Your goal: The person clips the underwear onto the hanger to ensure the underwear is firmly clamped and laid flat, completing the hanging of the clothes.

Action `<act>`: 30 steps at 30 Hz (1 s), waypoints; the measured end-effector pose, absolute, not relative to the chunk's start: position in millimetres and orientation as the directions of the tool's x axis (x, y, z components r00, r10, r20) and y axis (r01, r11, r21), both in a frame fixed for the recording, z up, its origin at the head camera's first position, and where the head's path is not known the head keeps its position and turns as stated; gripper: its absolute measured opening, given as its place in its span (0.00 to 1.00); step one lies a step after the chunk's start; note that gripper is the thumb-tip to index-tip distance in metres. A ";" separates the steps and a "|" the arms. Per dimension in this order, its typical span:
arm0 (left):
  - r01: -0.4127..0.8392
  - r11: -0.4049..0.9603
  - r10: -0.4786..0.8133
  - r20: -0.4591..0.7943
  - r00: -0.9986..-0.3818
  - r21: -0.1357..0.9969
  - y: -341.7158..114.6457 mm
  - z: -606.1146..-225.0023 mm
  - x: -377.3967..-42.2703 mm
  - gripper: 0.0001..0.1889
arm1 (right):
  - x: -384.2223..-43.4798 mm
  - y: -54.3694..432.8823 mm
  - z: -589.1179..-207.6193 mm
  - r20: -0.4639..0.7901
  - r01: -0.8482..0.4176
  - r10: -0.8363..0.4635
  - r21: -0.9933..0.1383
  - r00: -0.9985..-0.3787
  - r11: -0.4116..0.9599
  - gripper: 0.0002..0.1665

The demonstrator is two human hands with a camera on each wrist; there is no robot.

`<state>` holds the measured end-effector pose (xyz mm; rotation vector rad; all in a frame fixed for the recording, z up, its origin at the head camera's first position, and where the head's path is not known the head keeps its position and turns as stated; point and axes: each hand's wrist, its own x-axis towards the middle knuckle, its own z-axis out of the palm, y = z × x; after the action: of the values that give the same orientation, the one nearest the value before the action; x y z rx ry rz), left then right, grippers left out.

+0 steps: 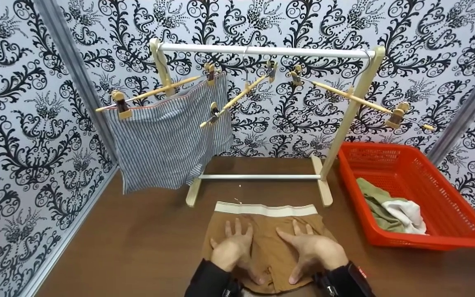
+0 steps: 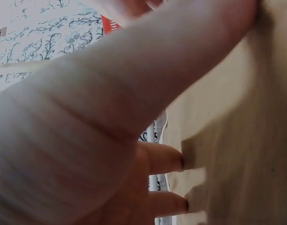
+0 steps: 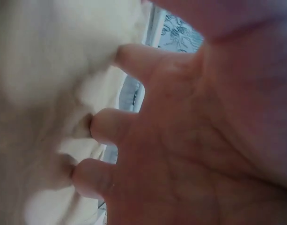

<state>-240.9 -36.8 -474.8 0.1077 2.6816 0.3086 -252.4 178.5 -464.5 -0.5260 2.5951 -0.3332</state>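
Note:
A pair of brown shorts [image 1: 268,235] with a cream waistband lies flat on the table, the waistband toward the rack. My left hand [image 1: 235,247] rests on its left half, fingers spread and pointing at the waistband. On the right half lies my right hand [image 1: 313,247], its fingers spread as well. In the left wrist view, fingertips [image 2: 166,204] touch the brown cloth. The right wrist view shows the right palm [image 3: 180,140] raised above the cloth while the fingertips press on it. Neither hand grips the fabric.
Behind the shorts stands a wooden rack [image 1: 338,136] with a white top bar. Striped shorts [image 1: 167,140] hang from its left clip hanger; the middle hanger [image 1: 237,97] and right hanger [image 1: 353,97] bear no clothes. A red basket [image 1: 439,181] at right holds green cloth [image 1: 377,206] and white cloth [image 1: 406,214].

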 end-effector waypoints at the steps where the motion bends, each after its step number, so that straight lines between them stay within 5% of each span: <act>1: 0.034 0.975 0.125 -0.412 -0.903 0.221 -36.8 -474.9 -240.9 0.73 | -253.0 177.4 -465.1 -0.401 -0.308 -0.417 -0.310 -0.816 0.900 0.72; 15: 0.035 0.990 0.096 -0.469 -0.878 0.138 -33.2 -486.3 -243.0 0.74 | -254.1 172.2 -468.0 -0.456 -0.321 -0.398 -0.238 -0.796 0.916 0.76; 22: 0.052 0.976 0.138 -0.417 -0.898 0.212 -34.1 -470.9 -236.6 0.72 | -252.2 178.2 -461.8 -0.431 -0.306 -0.415 -0.300 -0.801 0.903 0.74; 27: 0.307 0.881 0.377 -0.143 -0.915 0.359 -39.6 -466.2 -238.4 0.47 | -254.1 197.7 -443.3 -0.288 -0.327 -0.491 -0.467 -0.823 0.822 0.70; 30: 0.588 0.693 0.576 0.170 -0.800 0.417 -39.5 -464.5 -245.2 0.26 | -258.5 214.8 -424.8 -0.079 -0.408 -0.517 -0.518 -0.852 0.752 0.60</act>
<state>-245.2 -39.5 -464.5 1.0019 2.9149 0.7319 -258.5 214.8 -424.8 -0.7313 2.7333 -0.7336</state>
